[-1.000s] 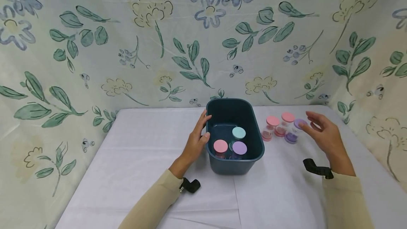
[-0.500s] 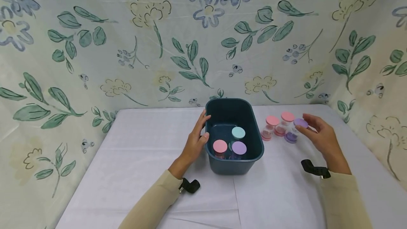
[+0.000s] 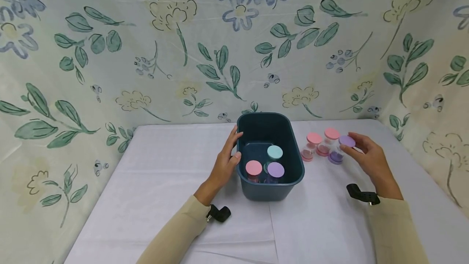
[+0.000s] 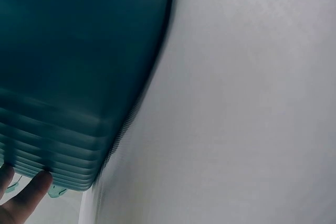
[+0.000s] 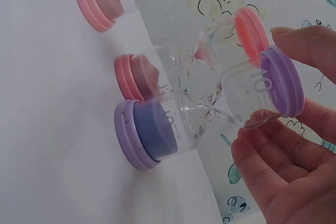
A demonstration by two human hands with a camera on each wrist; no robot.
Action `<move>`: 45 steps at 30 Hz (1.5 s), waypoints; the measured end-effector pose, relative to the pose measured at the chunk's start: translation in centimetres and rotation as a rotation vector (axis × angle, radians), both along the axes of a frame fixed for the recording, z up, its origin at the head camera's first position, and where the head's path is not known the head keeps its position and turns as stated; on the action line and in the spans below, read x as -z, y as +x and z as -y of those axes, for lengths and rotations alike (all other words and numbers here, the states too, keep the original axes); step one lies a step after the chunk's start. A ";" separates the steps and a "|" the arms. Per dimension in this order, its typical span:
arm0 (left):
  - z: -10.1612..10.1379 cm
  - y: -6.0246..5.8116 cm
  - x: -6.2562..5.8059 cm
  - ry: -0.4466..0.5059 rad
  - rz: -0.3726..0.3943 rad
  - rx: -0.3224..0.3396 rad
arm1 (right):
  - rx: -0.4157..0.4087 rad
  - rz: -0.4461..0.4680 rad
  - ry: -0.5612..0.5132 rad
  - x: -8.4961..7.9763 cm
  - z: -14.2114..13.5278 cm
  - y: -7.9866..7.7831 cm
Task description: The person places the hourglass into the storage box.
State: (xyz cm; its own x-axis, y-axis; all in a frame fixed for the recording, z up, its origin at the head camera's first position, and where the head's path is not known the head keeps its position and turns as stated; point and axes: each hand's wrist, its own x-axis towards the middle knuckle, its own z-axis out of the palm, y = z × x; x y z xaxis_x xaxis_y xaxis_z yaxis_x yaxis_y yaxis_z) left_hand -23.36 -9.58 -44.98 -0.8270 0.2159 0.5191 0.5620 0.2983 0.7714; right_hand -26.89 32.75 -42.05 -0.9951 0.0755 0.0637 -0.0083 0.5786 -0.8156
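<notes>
Right hand half-curled, pinches purple sandglass by cap. Left hand spread, rests on 9 o'clock side of bin. Sandglass on desk, bin's 3 o'clock. Best likely: soft squeeze, steady, no bumping pink sandglasses towards 9–10 o'clock. Stands upright, long axis up-down; cap points 1 o'clock in head view.

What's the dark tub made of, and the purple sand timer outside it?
The tub looks like hard plastic with a soft sheen: one even colour, ridges moulded in. On the purple timer, the caps look like dull plastic, solid purple with moulded rims. Its clear bulbs are shiny and see-through: maybe glass, maybe plastic.
</notes>
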 end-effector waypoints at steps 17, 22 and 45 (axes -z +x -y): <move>0.0 -0.2 0.1 0.002 -0.009 0.000 | 0.030 0.061 -0.012 0.8 -0.2 -0.5; 0.0 -0.1 0.1 0.000 -0.005 -0.005 | 0.019 0.041 -0.004 0.7 -0.1 -0.5; 0.0 0.0 0.1 0.012 0.003 0.010 | 0.040 -0.001 0.048 0.5 -0.6 -0.3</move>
